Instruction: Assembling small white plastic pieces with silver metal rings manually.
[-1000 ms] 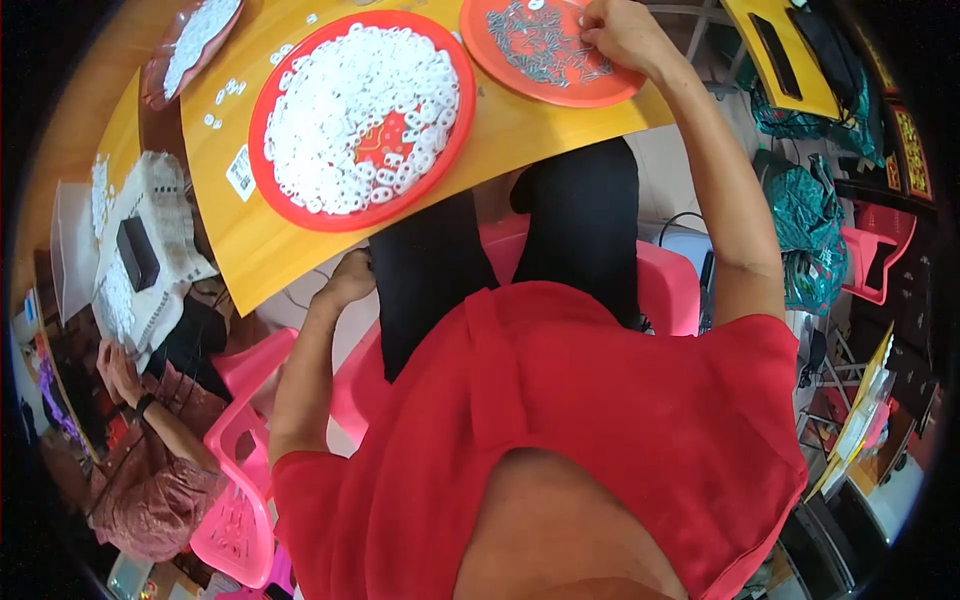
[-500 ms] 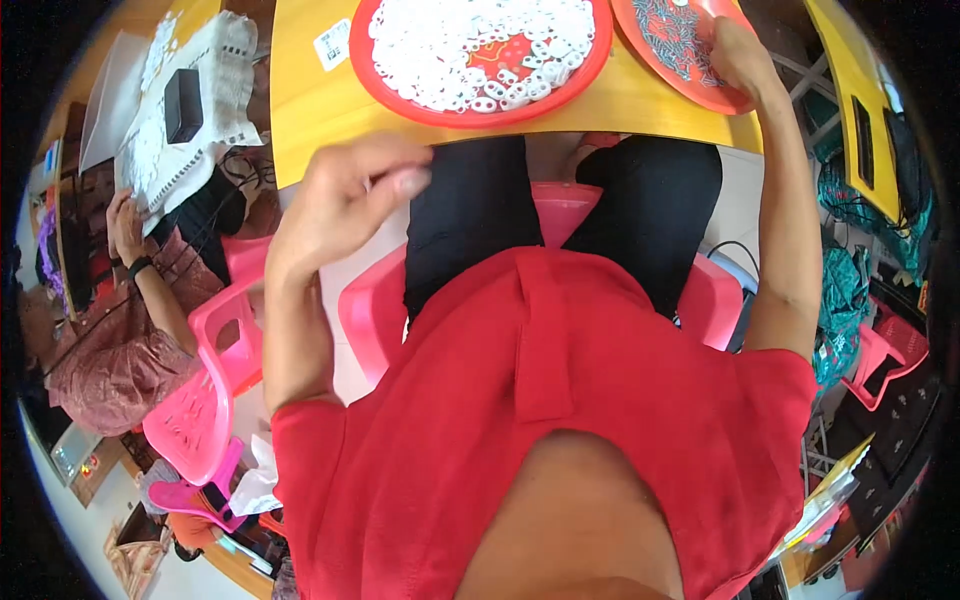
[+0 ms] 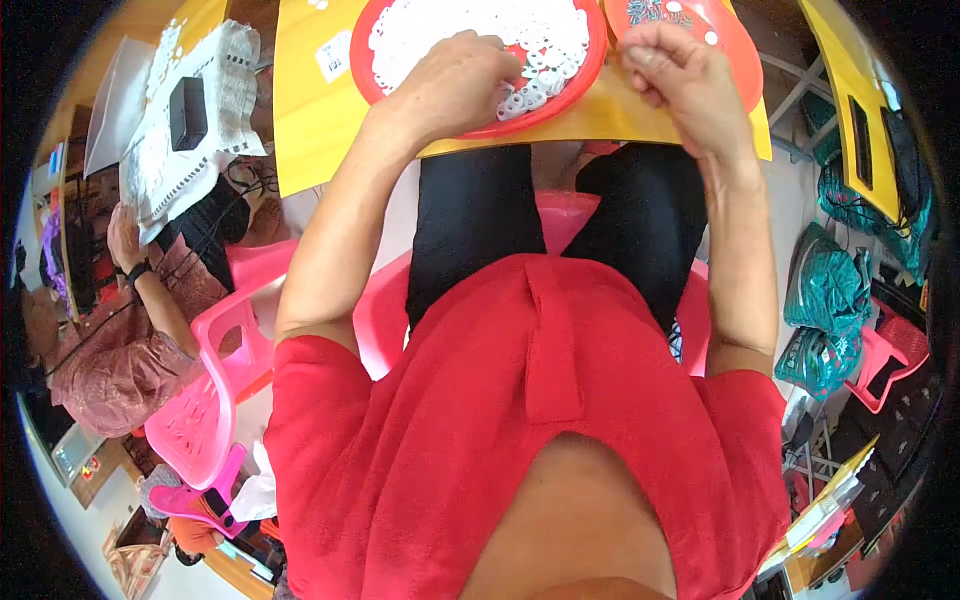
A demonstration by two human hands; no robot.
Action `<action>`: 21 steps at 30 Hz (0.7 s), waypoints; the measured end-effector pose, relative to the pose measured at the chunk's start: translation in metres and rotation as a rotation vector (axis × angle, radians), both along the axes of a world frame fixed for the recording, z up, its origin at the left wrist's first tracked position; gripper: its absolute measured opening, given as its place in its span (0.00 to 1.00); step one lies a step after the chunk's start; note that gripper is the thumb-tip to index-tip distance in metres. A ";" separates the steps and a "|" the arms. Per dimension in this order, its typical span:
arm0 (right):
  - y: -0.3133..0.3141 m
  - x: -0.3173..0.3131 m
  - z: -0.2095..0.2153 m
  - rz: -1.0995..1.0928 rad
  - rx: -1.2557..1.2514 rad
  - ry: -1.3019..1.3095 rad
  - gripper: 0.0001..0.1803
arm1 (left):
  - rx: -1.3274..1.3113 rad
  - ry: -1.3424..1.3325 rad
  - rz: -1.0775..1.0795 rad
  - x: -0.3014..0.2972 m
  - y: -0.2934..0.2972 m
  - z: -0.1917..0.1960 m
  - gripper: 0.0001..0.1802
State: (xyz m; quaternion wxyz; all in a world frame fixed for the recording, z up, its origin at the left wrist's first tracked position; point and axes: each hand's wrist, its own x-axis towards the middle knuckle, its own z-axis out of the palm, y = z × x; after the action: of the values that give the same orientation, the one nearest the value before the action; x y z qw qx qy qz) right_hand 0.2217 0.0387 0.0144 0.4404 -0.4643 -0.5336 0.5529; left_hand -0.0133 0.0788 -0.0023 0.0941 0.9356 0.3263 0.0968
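Observation:
My left hand (image 3: 450,88) reaches over a round red tray (image 3: 378,90) heaped with small white plastic pieces (image 3: 430,25), many with holes. Its fingers curl down among the white pieces at the tray's near right part, and what they hold is hidden. To the right, my right hand (image 3: 695,90) is raised in front of an orange-red plate (image 3: 745,65) bearing small grey metal pins or screws (image 3: 645,10). Its thumb and fingers are pinched together; whatever lies between them is too small to make out. A few white pieces also lie on that plate.
Both containers stand on a yellow table (image 3: 310,130), whose near edge is just before my lap. A white printed label (image 3: 333,52) sticks to its left part. At the left, another person's hand (image 3: 125,238) is beside a cloth (image 3: 190,140) with a black box (image 3: 187,113). Pink chairs (image 3: 195,425) stand around.
My left hand has moved up and right from before the table edge into the white pieces. My right hand has come out of the plate of metal parts, left and toward me, pinched.

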 end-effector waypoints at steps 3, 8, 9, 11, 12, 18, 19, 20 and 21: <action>-0.012 -0.020 0.002 -0.065 -0.030 0.053 0.05 | -0.069 0.055 0.031 0.008 0.002 0.004 0.09; -0.024 -0.025 -0.002 -0.011 -0.099 0.040 0.05 | -0.120 0.073 0.098 0.011 -0.002 0.006 0.09; -0.026 -0.025 -0.003 0.004 -0.083 0.024 0.05 | -0.100 0.044 0.121 0.011 -0.004 0.006 0.09; -0.027 -0.026 -0.006 0.019 -0.065 0.010 0.05 | -0.080 0.071 0.117 0.014 -0.004 0.005 0.09; -0.027 -0.026 -0.008 0.022 -0.055 0.011 0.05 | -0.060 0.097 0.113 0.015 -0.004 0.005 0.09; -0.028 -0.028 -0.009 0.034 -0.122 0.082 0.04 | -0.129 -0.408 0.282 0.008 -0.019 0.015 0.10; -0.028 -0.029 -0.009 0.053 -0.130 0.141 0.05 | -0.137 -0.406 0.284 0.007 -0.027 0.017 0.10; -0.029 -0.030 -0.010 0.053 -0.135 0.140 0.05 | -0.317 -0.595 0.352 0.007 -0.036 0.021 0.09; -0.029 -0.031 -0.010 0.048 -0.155 0.239 0.05 | -0.499 -0.784 0.418 0.007 -0.041 0.022 0.09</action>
State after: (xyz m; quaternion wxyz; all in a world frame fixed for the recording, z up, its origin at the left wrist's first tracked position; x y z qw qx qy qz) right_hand 0.1904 0.0093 0.0041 0.4501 -0.4150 -0.4439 0.6543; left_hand -0.0062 0.0381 0.0200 0.4085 0.6929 0.4598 0.3764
